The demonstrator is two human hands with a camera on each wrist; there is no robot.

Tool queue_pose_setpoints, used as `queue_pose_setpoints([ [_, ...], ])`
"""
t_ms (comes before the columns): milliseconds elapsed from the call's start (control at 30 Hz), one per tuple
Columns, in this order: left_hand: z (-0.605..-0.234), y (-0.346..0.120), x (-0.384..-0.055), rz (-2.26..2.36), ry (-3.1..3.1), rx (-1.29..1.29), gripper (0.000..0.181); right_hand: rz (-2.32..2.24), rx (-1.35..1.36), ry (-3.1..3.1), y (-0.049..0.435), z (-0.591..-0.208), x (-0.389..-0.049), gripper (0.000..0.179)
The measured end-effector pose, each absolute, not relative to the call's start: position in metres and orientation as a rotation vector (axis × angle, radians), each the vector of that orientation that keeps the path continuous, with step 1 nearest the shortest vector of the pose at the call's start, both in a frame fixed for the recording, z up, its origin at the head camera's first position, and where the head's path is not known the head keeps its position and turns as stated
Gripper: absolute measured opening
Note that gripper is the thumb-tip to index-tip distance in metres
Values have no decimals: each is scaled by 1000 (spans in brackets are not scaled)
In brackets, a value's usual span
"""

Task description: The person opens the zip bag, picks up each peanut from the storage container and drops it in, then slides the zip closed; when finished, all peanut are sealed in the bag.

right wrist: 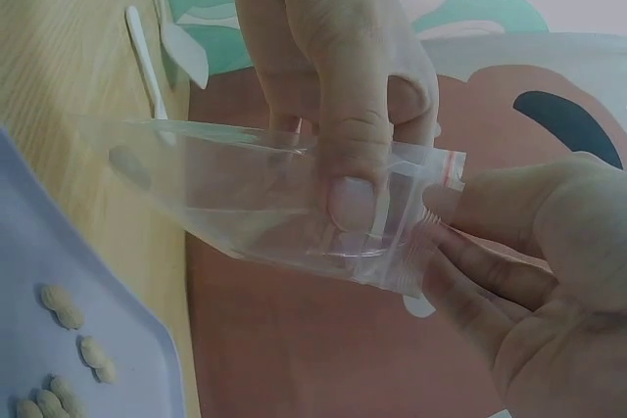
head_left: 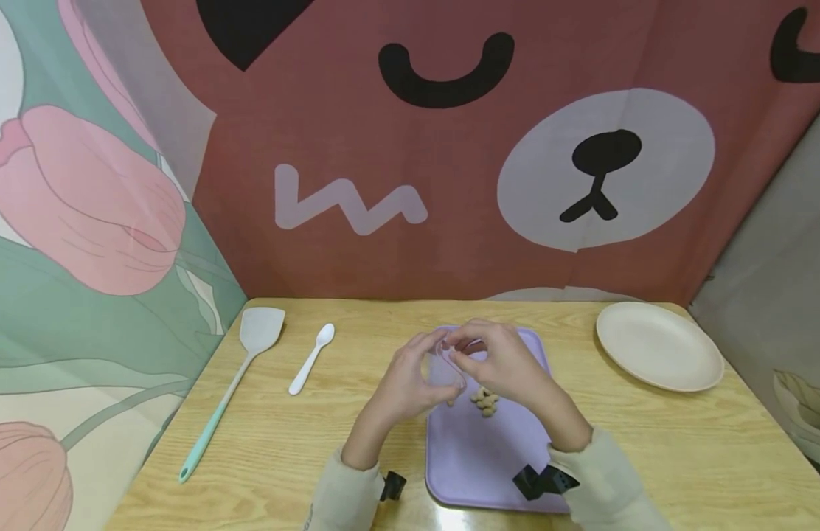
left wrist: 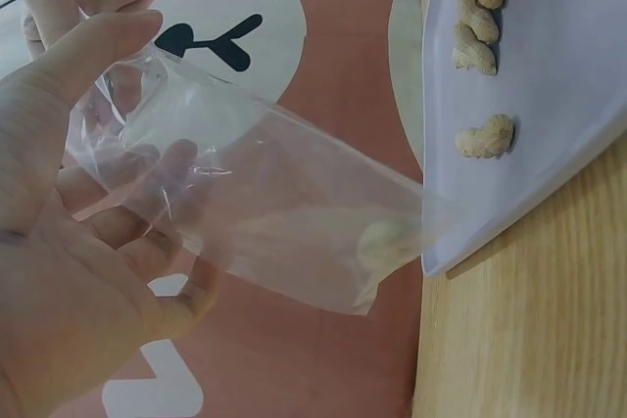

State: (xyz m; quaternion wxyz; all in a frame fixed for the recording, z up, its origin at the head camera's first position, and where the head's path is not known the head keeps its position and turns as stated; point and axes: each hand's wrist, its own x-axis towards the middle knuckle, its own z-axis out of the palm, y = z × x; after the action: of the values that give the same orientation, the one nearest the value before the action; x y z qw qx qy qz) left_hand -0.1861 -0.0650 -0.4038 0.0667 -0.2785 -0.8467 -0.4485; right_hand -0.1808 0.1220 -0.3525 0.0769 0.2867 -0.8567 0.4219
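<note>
A clear zip bag (head_left: 445,372) is held up over the lilac tray (head_left: 490,457). My left hand (head_left: 405,380) holds it around its upper part, the thumb (right wrist: 353,203) lying across the plastic in the right wrist view. At the bag's zip end, my right hand (right wrist: 549,281) pinches the top edge between thumb and fingers. One pale peanut (left wrist: 384,242) shows through the plastic in the bag's bottom corner. Several peanuts in shells (head_left: 486,402) lie on the tray beneath the hands, also visible as peanuts (left wrist: 477,36) in the left wrist view.
On the left of the wooden table (head_left: 357,457) lie a spatula (head_left: 234,394) with a mint handle and a small white spoon (head_left: 312,359). A cream plate (head_left: 658,345) sits at the back right. A printed cloth (head_left: 357,133) hangs behind the table.
</note>
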Motion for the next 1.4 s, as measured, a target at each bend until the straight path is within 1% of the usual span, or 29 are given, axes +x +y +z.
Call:
queue_pose_setpoints([
  [100,-404,-65,-186,-1350,-2538,-851,76,1265,864,-2565,123,-354,-182,16],
  [300,-402,-68,-187,-1349,-2529,-842,68,1236,839,-2559,126,-353,-181,17],
  [600,-398,-83,-192,-1294,-2532,-811,71,1057,720,-2603,138,-356,-187,15],
  [767,-402,-86,-192,-1322,-2518,-813,68,972,685,-2704,149,-371,-196,15],
  [933,-406,-87,-190,-1367,-2493,-798,68,913,747,-2882,156,-389,-201,18],
  [1067,-405,-87,-190,-1362,-2494,-791,68,894,787,-2924,157,-400,-205,16],
  [1400,-409,-84,-192,-1388,-2525,-794,66,852,606,-2976,165,-440,-228,12],
])
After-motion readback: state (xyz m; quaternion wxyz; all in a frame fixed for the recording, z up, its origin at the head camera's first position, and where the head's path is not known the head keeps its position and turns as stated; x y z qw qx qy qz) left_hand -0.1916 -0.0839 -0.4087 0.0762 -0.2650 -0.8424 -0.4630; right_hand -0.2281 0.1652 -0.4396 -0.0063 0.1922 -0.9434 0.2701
